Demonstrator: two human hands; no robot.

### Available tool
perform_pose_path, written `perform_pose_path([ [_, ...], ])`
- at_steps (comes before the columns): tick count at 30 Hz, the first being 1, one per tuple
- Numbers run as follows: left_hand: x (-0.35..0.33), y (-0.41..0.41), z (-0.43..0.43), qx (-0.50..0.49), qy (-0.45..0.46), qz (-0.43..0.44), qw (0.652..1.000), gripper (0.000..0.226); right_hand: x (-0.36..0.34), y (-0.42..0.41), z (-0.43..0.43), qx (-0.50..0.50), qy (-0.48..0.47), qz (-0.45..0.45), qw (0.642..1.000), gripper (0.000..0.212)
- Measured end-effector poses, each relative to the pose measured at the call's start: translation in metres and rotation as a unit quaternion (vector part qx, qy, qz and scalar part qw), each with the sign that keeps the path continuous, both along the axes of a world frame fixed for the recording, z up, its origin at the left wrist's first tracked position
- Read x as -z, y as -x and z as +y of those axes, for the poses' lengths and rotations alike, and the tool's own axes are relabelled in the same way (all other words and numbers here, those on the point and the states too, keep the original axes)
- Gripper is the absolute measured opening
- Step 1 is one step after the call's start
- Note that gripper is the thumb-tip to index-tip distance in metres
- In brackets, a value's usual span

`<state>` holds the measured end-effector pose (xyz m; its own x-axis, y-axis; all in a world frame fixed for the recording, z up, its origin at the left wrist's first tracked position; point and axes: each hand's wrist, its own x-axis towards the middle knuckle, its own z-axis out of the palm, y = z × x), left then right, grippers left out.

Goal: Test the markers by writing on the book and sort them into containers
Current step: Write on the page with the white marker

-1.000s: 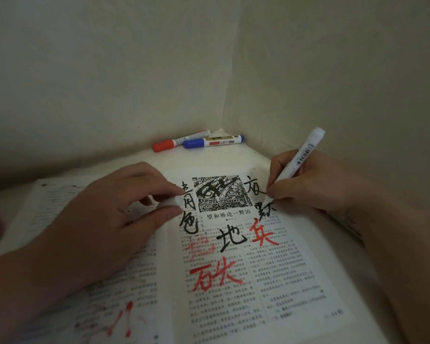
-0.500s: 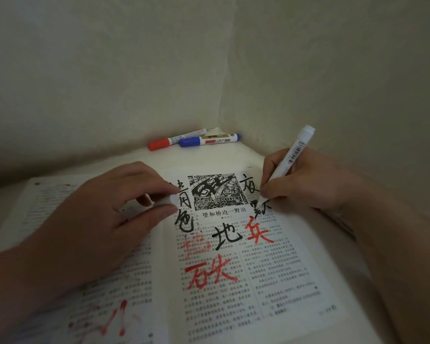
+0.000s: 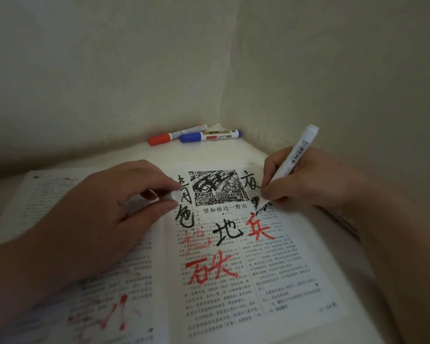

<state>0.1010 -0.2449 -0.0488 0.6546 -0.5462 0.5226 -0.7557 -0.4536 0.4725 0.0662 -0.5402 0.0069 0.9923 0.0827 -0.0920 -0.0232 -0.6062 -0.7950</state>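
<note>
An open book (image 3: pixel 271 281) lies flat in front of me, its right page covered with large black and red handwritten characters. My right hand (image 3: pixel 308 180) grips a white marker (image 3: pixel 294 155) like a pen, its tip down on the page at a black character near the upper right. My left hand (image 3: pixel 104 209) rests on the left page and pinches a white marker cap (image 3: pixel 175 195) between thumb and fingers. A red-capped marker (image 3: pixel 176 135) and a blue-capped marker (image 3: pixel 210 136) lie side by side in the far corner.
Pale walls meet in a corner just behind the two lying markers. The white tabletop (image 3: pixel 248 152) shows between book and wall. Red ink smears mark the lower left page (image 3: pixel 117 314). No containers are in view.
The marker tip has made small strokes at the black character on the upper right of the page. My left hand keeps its hold on the cap. The view has shifted slightly.
</note>
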Motion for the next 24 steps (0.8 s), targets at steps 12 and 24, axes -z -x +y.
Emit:
perform_pose_path([
  [12,0.003,-0.0016,-0.0002,0.005,0.014,-0.008,1.0,0.015,-0.0004,-0.0017,-0.0019,-0.008,0.016,-0.002,1.0,0.014],
  [24,0.0012,-0.0004,0.0003,0.009,0.009,0.002,1.0,0.019,-0.0012,-0.0013,-0.0024,-0.016,0.021,0.0,1.0,0.014],
])
